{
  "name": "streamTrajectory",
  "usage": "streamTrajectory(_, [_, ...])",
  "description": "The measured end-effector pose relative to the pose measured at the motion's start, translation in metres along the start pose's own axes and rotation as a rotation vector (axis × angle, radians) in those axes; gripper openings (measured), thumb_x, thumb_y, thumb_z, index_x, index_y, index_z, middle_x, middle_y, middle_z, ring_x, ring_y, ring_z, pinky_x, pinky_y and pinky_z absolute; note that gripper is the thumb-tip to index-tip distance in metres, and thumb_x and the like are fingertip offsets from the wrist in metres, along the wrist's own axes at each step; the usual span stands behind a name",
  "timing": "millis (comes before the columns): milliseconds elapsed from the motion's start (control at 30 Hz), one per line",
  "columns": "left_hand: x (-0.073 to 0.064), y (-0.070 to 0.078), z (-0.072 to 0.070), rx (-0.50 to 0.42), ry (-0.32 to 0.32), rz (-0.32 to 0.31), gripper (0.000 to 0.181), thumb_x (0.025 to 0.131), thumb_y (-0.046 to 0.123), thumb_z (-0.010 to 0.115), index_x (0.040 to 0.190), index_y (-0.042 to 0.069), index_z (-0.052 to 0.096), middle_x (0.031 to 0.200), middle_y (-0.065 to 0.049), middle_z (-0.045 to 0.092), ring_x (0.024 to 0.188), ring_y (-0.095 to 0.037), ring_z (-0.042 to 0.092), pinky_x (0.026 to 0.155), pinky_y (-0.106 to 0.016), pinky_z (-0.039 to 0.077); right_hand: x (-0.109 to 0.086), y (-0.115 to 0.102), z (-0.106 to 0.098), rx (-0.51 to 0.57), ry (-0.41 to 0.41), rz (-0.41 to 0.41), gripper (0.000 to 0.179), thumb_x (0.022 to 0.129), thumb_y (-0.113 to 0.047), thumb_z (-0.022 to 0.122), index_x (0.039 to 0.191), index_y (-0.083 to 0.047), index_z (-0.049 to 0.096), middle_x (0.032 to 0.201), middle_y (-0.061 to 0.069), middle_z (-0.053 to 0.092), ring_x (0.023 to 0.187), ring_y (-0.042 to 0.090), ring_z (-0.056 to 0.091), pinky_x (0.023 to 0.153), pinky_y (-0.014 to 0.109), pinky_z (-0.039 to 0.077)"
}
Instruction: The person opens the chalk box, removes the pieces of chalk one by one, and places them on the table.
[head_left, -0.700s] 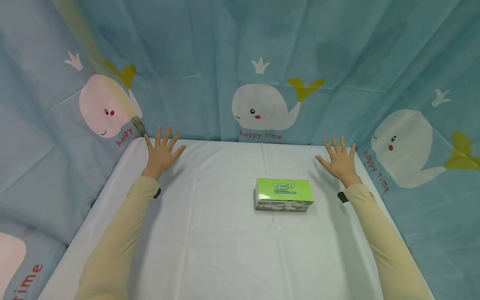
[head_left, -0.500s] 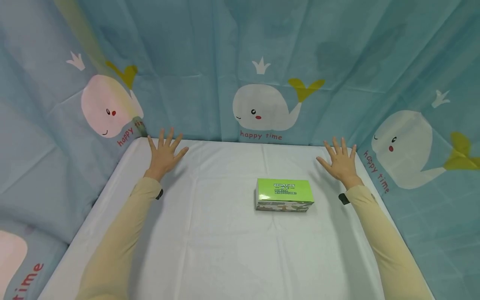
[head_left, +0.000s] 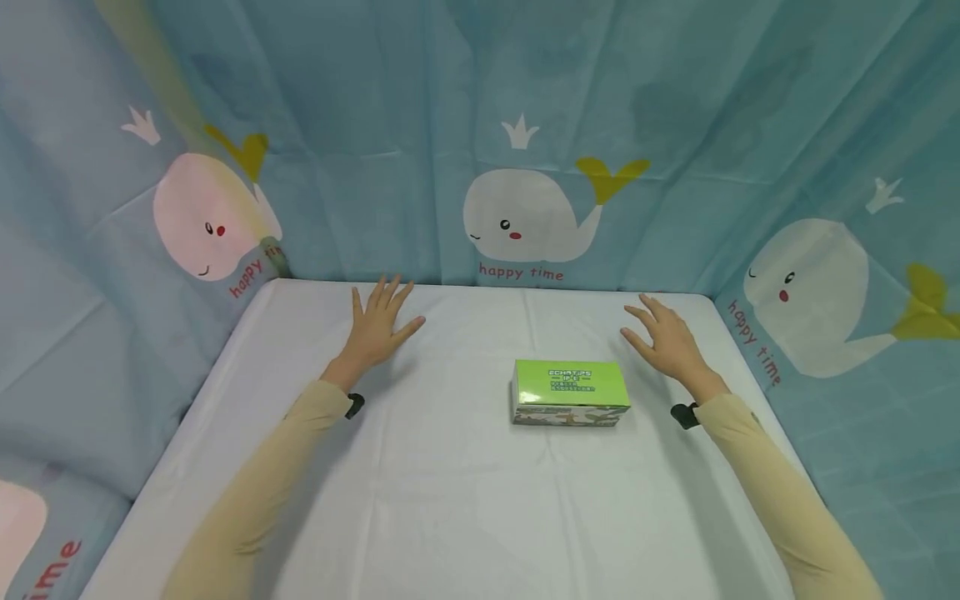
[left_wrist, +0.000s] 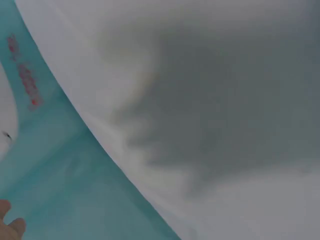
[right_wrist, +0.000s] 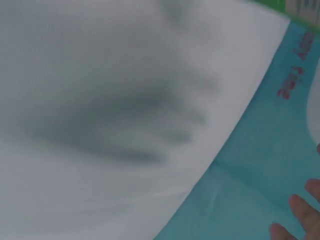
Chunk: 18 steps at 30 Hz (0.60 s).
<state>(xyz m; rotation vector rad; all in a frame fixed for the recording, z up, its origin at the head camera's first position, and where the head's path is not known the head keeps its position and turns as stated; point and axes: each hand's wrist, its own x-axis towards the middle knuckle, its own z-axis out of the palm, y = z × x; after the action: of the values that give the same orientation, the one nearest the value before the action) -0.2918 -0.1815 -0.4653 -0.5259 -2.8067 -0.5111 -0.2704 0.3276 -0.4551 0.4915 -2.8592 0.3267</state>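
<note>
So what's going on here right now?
A person is reaching both arms out over a white-covered surface. The left hand and right hand are open and hold nothing. A green-topped box lies on the surface, closer to the right hand, and neither hand touches it. Blue whale-print cloth hangs behind.

Box [head_left: 572,393] toward 4 o'clock from centre: looks like smooth printed card, green top glossy, glare at its 8 o'clock corner. Counter cloth [head_left: 465,508] at 6 o'clock: white fabric, matt, lightly creased. Curtain [head_left: 367,208] at 12 o'clock: thin-looking blue fabric, smooth, faint sheen, fold lines, flat whale prints [head_left: 528,208]. Sleeves [head_left: 776,496] at 4 and 8 o'clock: beige fabric, matt, soft wrinkles.
</note>
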Motion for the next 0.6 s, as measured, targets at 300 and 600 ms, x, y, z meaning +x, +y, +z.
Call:
streamTrajectory(300, [-0.01, 0.084, 0.024, -0.187, -0.113, 0.122, 0.078, 0.089, 0.066, 0.036, 0.149, 0.02, 0.017, 0.155, -0.006, 0.016, 0.142, -0.027, 0.013, 0.111, -0.059, 0.0, -0.016, -0.04, 0.007, 0.061, 0.021, -0.214, 0.047, 0.09, -0.038, 0.058, 0.131, -0.015, 0.052, 0.142, 0.013, 0.04, 0.126, 0.035, 0.041, 0.097, 0.056, 0.038])
streamTrajectory(600, [-0.024, 0.129, 0.05, -0.256, -0.242, 0.194, 0.083, 0.086, 0.066, 0.044, 0.15, 0.022, 0.014, 0.155, -0.001, 0.017, 0.142, -0.019, 0.018, 0.114, -0.051, 0.014, -0.03, -0.065, 0.011, 0.094, -0.031, -0.33, 0.047, 0.089, -0.038, 0.059, 0.132, -0.018, 0.052, 0.139, 0.009, 0.045, 0.124, 0.029, 0.045, 0.095, 0.052, 0.041])
